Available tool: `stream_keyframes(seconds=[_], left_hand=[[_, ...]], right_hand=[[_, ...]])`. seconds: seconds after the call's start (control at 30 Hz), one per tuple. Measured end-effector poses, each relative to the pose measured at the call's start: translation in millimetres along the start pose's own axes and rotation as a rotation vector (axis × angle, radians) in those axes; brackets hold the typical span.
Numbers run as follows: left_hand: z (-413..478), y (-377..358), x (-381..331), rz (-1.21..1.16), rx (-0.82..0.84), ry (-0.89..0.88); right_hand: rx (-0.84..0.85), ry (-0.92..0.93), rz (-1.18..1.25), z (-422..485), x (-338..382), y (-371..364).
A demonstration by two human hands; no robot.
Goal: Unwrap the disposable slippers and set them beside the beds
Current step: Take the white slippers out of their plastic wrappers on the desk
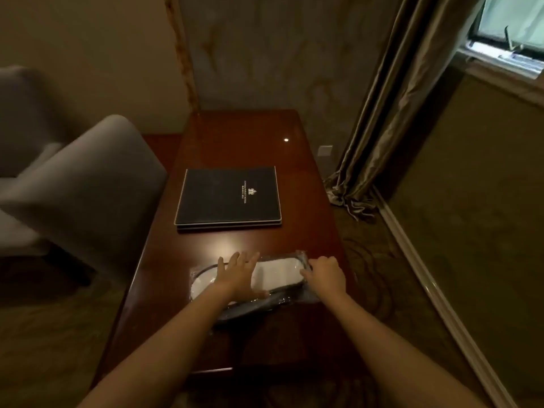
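**Slipper wrapper: opening step**

The unwrapping step is in hand. The slippers (279, 273) are lying inside their clear wrapper (297, 255) at the near end of the table (235, 136), nearer than the black folder (228, 198). The left hand (235, 275) is pressing flat on the pack, fingers straight. The right hand (325, 275) is curling its fingers round the wrapper's right end. The pack's long axis is running left to right; the toe end cannot be told. The next move is probably calling for a pull rightward against the left hand's hold

White slippers (275, 275) — wrapped, lying flat.
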State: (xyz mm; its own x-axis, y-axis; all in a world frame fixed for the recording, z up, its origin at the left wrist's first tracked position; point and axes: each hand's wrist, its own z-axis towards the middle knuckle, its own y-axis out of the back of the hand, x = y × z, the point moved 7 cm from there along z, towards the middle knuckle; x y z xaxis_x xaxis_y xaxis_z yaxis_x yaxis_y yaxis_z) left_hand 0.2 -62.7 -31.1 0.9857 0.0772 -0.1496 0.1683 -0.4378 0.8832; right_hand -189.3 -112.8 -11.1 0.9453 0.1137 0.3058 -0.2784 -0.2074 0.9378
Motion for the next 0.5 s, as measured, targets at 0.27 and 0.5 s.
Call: stream_keyframes(seconds=[0.27,0.5], left_hand=[[8,-19,6,0.028,-0.057,-0.039],[18,-22,4,0.033,-0.107,-0.024]], right_hand=[[-0.037,-0.006,-0.049,6,-3,-26],[-0.109,0.044,-0.114,6,-3,-37]])
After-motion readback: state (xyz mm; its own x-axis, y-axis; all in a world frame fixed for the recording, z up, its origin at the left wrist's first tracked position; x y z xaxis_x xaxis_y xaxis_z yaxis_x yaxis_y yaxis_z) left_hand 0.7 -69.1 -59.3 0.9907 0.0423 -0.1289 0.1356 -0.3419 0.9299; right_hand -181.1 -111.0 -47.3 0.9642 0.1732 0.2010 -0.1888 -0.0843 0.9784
